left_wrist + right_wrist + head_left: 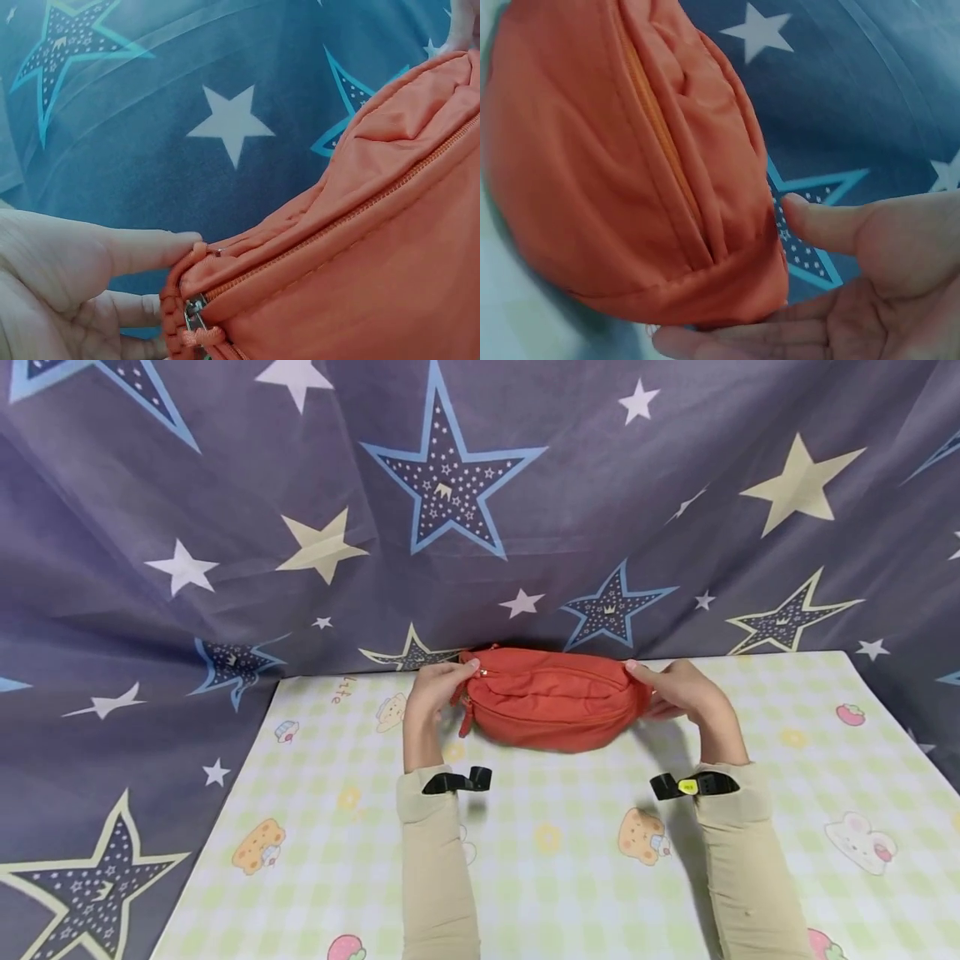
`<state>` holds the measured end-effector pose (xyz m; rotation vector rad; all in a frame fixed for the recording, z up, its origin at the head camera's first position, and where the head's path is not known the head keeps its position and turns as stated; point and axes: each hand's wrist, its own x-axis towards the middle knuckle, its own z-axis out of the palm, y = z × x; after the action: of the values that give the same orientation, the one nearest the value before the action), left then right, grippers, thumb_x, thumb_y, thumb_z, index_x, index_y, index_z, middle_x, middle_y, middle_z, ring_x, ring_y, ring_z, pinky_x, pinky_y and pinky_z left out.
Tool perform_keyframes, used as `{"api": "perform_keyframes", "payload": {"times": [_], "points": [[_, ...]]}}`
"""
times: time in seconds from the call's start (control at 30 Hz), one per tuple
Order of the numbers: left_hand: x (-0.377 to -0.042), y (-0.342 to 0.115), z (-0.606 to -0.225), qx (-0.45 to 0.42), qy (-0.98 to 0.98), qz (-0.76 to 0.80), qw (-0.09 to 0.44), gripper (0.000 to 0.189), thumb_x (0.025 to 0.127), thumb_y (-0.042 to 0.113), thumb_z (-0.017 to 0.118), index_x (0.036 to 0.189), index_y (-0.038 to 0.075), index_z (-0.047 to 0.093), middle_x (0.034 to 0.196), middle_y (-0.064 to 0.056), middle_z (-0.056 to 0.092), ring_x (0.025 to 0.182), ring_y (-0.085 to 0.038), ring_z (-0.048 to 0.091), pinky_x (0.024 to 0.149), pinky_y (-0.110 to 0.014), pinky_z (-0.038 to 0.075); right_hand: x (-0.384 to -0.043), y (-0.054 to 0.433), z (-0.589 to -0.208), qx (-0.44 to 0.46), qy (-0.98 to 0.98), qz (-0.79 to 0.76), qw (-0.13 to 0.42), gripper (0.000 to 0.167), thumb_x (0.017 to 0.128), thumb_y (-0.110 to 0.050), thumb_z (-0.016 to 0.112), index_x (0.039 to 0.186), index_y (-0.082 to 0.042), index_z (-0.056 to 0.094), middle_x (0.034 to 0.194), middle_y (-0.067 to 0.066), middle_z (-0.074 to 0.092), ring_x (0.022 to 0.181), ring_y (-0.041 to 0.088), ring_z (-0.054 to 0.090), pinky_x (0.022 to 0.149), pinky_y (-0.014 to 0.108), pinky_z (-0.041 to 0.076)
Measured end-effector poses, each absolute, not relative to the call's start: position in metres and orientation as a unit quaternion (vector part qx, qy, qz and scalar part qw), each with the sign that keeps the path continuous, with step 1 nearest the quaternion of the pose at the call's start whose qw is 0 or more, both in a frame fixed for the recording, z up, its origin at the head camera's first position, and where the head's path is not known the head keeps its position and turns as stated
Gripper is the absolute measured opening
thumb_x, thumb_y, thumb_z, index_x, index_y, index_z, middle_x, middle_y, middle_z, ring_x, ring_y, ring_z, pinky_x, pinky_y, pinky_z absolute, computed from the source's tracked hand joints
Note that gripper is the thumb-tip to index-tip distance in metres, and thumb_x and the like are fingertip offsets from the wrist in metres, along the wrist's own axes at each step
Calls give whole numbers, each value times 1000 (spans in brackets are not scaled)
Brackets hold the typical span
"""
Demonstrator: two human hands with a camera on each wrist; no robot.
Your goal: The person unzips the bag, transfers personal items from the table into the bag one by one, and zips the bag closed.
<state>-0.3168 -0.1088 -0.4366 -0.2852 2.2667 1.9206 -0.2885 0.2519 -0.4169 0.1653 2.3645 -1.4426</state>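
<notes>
An orange-red waist bag (558, 702) sits at the back of the table, its zips running lengthwise. My left hand (435, 693) pinches the bag's left end, thumb on the upper edge and fingers behind the strap. Close by, a metal zip slider (196, 306) with a cord pull shows in the left wrist view. At the other end is my right hand (678, 689), its fairly straight fingers touching under the bag's corner. In the right wrist view the right thumb (821, 225) appears just off the bag's edge. The bag's underside is hidden.
A checked tablecloth (525, 877) with printed cartoon animals and fruit covers the table. Behind the bag hangs a dark star-patterned curtain (480, 585), close to the table's back edge. Black straps (450, 782) circle both wrists over beige sleeves.
</notes>
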Motion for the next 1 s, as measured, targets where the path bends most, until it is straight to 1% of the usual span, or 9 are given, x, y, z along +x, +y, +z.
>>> {"api": "perform_keyframes", "payload": {"times": [0.13, 0.27, 0.33, 0.4, 0.5, 0.63, 0.8, 0.9, 1.0], "points": [[-314, -107, -437, -106, 766, 630, 72, 35, 93, 34, 74, 98, -1, 76, 67, 5, 55, 70, -15, 51, 69, -29, 45, -288, 241, -419, 73, 874, -457, 148, 61, 103, -54, 47, 87, 3, 60, 68, 7, 69, 60, 21, 74, 66, 37, 63], [-316, -103, -437, -121, 769, 625, 55, 41, 94, 42, 72, 84, 3, 76, 72, 3, 59, 68, -12, 53, 63, -26, 45, -288, 234, -417, 82, 921, -361, 120, 70, 102, -64, 39, 83, 1, 58, 67, 14, 66, 60, 25, 73, 69, 37, 58], [-318, -99, -437, -130, 772, 620, 41, 41, 93, 45, 73, 77, 7, 74, 76, 1, 60, 68, -11, 54, 63, -24, 46, -287, 231, -415, 85, 932, -333, 115, 73, 100, -67, 39, 83, 1, 60, 66, 13, 67, 58, 24, 71, 69, 36, 53], [-319, -96, -438, -138, 776, 614, 29, 44, 92, 46, 73, 70, 8, 70, 79, -2, 60, 68, -12, 53, 62, -22, 45, -287, 229, -413, 87, 927, -346, 115, 70, 99, -66, 45, 83, 0, 61, 65, 11, 67, 56, 22, 70, 68, 35, 54], [-319, -91, -439, -150, 760, 633, 17, 39, 89, 40, 77, 68, 9, 66, 82, -5, 62, 70, -13, 59, 63, -20, 51, -285, 226, -411, 85, 906, -398, 112, 60, 97, -59, 58, 86, 0, 61, 65, 5, 65, 55, 14, 68, 63, 30, 57], [-319, -86, -438, -155, 729, 667, 9, 35, 84, 24, 82, 63, 11, 57, 70, 0, 56, 61, -11, 56, 57, -21, 51, -285, 223, -411, 84, 873, -469, 102, 48, 95, -39, 71, 98, 7, 63, 68, -1, 64, 56, 8, 66, 58, 23, 57], [-320, -89, -436, -153, 710, 687, 8, 46, 80, 7, 80, 52, 17, 45, 52, 7, 41, 48, -7, 44, 50, -20, 45, -286, 223, -410, 86, 848, -512, 107, 42, 95, -17, 72, 115, 18, 62, 69, -4, 64, 57, 1, 66, 60, 19, 58], [-315, -94, -430, -142, 711, 689, 15, 47, 80, 4, 79, 50, 17, 45, 50, 9, 40, 47, -6, 42, 49, -20, 44, -285, 224, -406, 85, 842, -521, 112, 41, 94, -9, 71, 121, 20, 60, 75, -2, 66, 58, 0, 68, 65, 20, 60], [-309, -98, -422, -123, 719, 684, 14, 42, 81, 3, 79, 50, 14, 53, 50, 9, 43, 49, -6, 44, 52, -20, 44, -282, 225, -399, 80, 840, -524, 117, 41, 94, -5, 69, 124, 21, 59, 78, -3, 68, 59, -1, 69, 68, 20, 61]]}}
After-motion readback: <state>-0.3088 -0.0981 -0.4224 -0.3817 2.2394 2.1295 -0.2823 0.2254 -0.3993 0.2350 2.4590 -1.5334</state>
